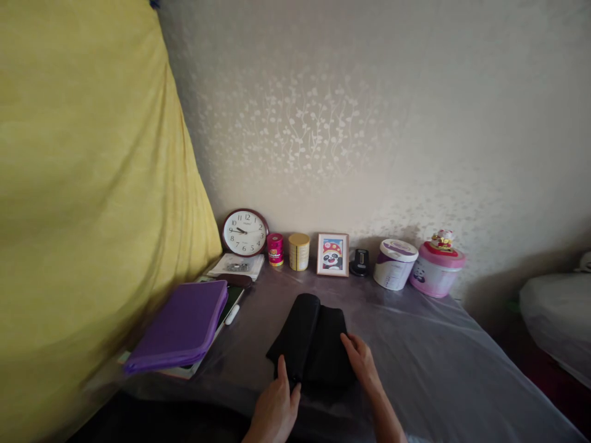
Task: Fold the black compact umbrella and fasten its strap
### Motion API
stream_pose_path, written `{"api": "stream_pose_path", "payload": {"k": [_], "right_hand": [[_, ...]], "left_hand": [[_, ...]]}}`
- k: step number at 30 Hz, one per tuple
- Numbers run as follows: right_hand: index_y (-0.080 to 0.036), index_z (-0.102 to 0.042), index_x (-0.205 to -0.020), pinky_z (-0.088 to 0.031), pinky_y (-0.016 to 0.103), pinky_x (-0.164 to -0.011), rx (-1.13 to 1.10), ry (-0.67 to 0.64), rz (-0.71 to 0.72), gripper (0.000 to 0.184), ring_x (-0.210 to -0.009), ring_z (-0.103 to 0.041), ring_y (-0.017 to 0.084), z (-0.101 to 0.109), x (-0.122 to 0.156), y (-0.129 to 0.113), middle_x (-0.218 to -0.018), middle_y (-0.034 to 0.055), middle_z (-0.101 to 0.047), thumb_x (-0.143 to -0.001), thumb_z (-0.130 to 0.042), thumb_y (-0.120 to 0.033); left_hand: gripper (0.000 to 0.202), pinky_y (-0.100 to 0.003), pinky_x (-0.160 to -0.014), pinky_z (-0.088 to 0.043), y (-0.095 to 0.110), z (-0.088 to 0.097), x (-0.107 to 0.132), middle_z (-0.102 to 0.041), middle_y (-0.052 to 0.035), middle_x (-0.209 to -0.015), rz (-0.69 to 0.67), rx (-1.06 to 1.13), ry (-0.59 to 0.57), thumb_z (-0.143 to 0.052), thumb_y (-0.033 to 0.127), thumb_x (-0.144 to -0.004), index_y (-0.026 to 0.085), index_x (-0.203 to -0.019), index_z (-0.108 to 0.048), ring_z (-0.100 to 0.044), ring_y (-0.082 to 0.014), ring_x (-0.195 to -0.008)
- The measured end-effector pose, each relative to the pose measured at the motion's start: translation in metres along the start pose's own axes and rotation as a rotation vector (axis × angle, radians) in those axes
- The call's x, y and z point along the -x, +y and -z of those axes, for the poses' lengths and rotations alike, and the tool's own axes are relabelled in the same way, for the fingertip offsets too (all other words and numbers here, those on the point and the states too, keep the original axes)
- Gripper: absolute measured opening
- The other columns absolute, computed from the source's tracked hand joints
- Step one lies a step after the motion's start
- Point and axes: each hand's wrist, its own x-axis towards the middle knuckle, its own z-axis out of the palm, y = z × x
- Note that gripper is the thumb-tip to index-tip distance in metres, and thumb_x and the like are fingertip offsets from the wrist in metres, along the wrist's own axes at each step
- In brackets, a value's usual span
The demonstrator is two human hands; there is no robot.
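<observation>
Lengthwise toward wall (300, 123), folded black cloth (300, 335)

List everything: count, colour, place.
Curtain: 1, yellow, left
Clock: 1, white, back left
Papers: uncounted, white, below clock
Cans: 2, pink, yellow, near clock
Frame: 1, pinkish, back centre
Device: 1, black, beside frame
Tubs: 2, white, pink, back right
Figurine: 1, multicoloured, atop pink tub
Folder: 1, purple, left
Case: 1, brown, behind folder
Stick: 1, white, beside folder
Table: 1, grey, centre
Cloth: 1, black, front centre
Left hand: 1, on cloth
Right hand: 1, on cloth
</observation>
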Motion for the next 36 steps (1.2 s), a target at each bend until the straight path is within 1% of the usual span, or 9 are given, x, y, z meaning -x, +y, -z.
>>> {"api": "stream_pose_path", "payload": {"k": [5,9,13,16,21,26,31,33,36], "right_hand": [[-0.014,-0.065,-0.082,-0.046,0.027,-0.055,-0.293,-0.124,-0.067,0.041,-0.064,-0.061,0.02,-0.006,0.002,-0.017,-0.066,0.0028,-0.065,-0.063,-0.062,-0.051],[-0.015,-0.064,-0.09,-0.048,0.026,-0.055,-0.48,-0.193,-0.114,0.044,-0.065,-0.063,0.02,-0.007,0.006,-0.042,-0.07,0.004,-0.066,-0.062,-0.066,-0.049],[-0.016,-0.061,-0.097,-0.048,0.026,-0.06,-0.598,-0.251,-0.117,0.045,-0.067,-0.063,0.019,-0.009,0.01,-0.066,-0.076,0.0042,-0.067,-0.066,-0.064,-0.048],[-0.016,-0.061,-0.098,-0.047,0.025,-0.056,-0.615,-0.266,-0.105,0.046,-0.062,-0.062,0.017,-0.021,0.008,-0.078,-0.071,0.0019,-0.066,-0.065,-0.064,-0.048],[-0.013,-0.061,-0.101,-0.048,0.026,-0.058,-0.503,-0.213,-0.04,0.056,-0.066,-0.062,0.018,-0.06,-0.005,-0.08,-0.07,0.0026,-0.065,-0.059,-0.067,-0.05],[-0.012,-0.06,-0.106,-0.049,0.028,-0.067,-0.282,-0.182,0.054,0.052,-0.081,-0.063,0.021,-0.093,-0.015,-0.073,-0.082,0.0067,-0.067,-0.066,-0.062,-0.044],[-0.011,-0.055,-0.112,-0.047,0.029,-0.077,0.055,-0.192,0.12,0.046,-0.091,-0.061,0.022,-0.109,-0.017,-0.071,-0.096,0.012,-0.066,-0.072,-0.057,-0.035],[-0.012,-0.054,-0.114,-0.046,0.029,-0.077,0.175,-0.189,0.162,0.045,-0.09,-0.062,0.021,-0.112,-0.017,-0.07,-0.094,0.0109,-0.067,-0.074,-0.055,-0.034],[-0.012,-0.053,-0.114,-0.045,0.027,-0.073,0.287,-0.19,0.218,0.043,-0.088,-0.062,0.021,-0.113,-0.017,-0.069,-0.087,0.0087,-0.068,-0.077,-0.054,-0.034]], "left_hand": [[0.062,-0.025,-0.072,-0.042,0.0,0.0,0.0,-0.066,-0.0138,-0.099,-0.005,-0.01,0.012,-0.032,0.031,-0.088,0.001,-0.138,-0.012,-0.062,-0.0207,-0.089],[0.062,-0.026,-0.072,-0.043,-0.001,-0.001,-0.001,-0.066,-0.0136,-0.097,0.0,-0.002,0.003,-0.031,0.032,-0.088,0.001,-0.138,-0.011,-0.063,-0.0213,-0.088],[0.062,-0.026,-0.072,-0.042,-0.003,-0.002,-0.003,-0.066,-0.0139,-0.099,0.002,0.003,-0.008,-0.031,0.032,-0.087,0.002,-0.138,-0.011,-0.063,-0.0208,-0.089],[0.062,-0.025,-0.071,-0.041,-0.003,-0.002,-0.004,-0.066,-0.0146,-0.099,-0.004,0.01,-0.008,-0.031,0.031,-0.088,0.001,-0.138,-0.01,-0.063,-0.0202,-0.089],[0.062,-0.025,-0.071,-0.04,-0.003,-0.004,-0.006,-0.066,-0.0152,-0.099,0.014,-0.007,-0.026,-0.03,0.03,-0.087,0.001,-0.138,-0.009,-0.063,-0.0203,-0.09],[0.063,-0.024,-0.072,-0.041,-0.005,-0.004,-0.008,-0.066,-0.0153,-0.101,0.004,0.019,-0.036,-0.032,0.031,-0.087,0.001,-0.138,-0.01,-0.062,-0.0196,-0.091],[0.063,-0.024,-0.073,-0.042,-0.005,0.0,-0.009,-0.065,-0.017,-0.103,0.0,0.036,-0.052,-0.033,0.029,-0.087,-0.001,-0.138,-0.013,-0.062,-0.02,-0.093],[0.063,-0.023,-0.077,-0.041,-0.005,0.001,-0.007,-0.063,-0.018,-0.108,-0.002,0.038,-0.046,-0.033,0.03,-0.087,-0.002,-0.138,-0.012,-0.061,-0.0197,-0.096],[0.066,-0.021,-0.082,-0.04,-0.006,0.0,0.0,-0.057,-0.0177,-0.118,-0.008,0.067,-0.037,-0.032,0.03,-0.087,0.0,-0.139,-0.004,-0.058,-0.018,-0.102]]}}
